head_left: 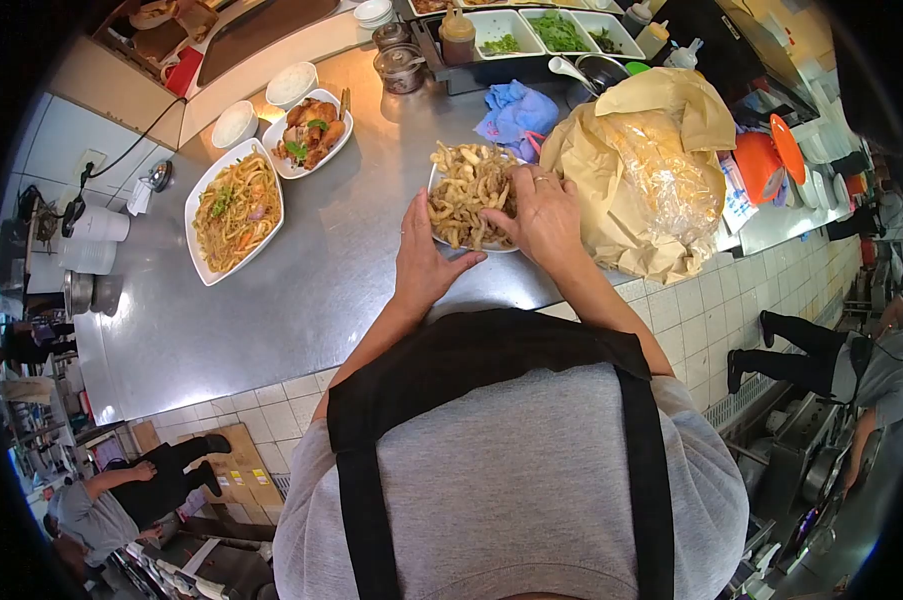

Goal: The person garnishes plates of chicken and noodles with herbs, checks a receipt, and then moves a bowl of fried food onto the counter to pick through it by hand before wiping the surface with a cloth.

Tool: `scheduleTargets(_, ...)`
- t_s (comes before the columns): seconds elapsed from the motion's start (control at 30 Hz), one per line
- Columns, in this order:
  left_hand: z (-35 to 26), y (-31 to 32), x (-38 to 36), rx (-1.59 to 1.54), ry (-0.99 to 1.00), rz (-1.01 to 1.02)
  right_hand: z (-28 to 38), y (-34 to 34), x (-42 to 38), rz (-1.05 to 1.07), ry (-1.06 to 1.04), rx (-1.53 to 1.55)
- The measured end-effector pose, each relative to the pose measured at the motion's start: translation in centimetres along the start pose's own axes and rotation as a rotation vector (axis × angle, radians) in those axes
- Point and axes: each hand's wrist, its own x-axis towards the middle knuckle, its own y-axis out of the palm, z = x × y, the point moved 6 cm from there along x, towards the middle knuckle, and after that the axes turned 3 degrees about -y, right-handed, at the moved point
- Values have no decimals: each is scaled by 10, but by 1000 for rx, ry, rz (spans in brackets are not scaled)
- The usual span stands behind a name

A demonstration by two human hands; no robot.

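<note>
A heap of brown fried strips (463, 195), perhaps battered mushrooms, is piled on a white plate (434, 232), mostly hidden beneath it. My left hand (429, 258) rests against the plate's left side, fingers stretched up along the heap and thumb spread along the front edge. From the right, my right hand (546, 215) lies over the heap with its thumb on the strips and its fingers along the side, thumb and fingers apart. Close by that hand stands a large brown paper bag (581, 150), folded open around a clear plastic bag of pale orange food (656, 175).
Left on the steel counter (341, 270) are a noodle plate (236, 215), a fried chicken plate (311, 135) and two rice bowls (291, 84). Behind the heap lies a blue cloth (516, 112). Garnish trays (556, 32) line the back. Two people (821, 355) stand farther off.
</note>
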Motion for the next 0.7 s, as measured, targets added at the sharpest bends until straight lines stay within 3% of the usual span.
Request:
scheduleTargets(0.1,-1,-3,1,12,13,-35,-11,3,-8,45,30,156)
scheduleTargets(0.17,4,-7,2,-64,-10,-47,-12,-8,-16,-53,-29,236)
scheduleTargets(0.3,5,-9,5,-94,-41,-63,-12,-20,-27,-11,-45,192)
scheduleTargets(0.4,2,-9,7,-83,-84,-69,-17,-19,-32,48,-8,177)
scheduleTargets(0.47,0,-8,7,-54,-100,-81,-22,-6,-38,227,85,236)
scheduleTargets(0.7,-2,-6,13,26,-119,-108,-13,14,-39,52,-18,357)
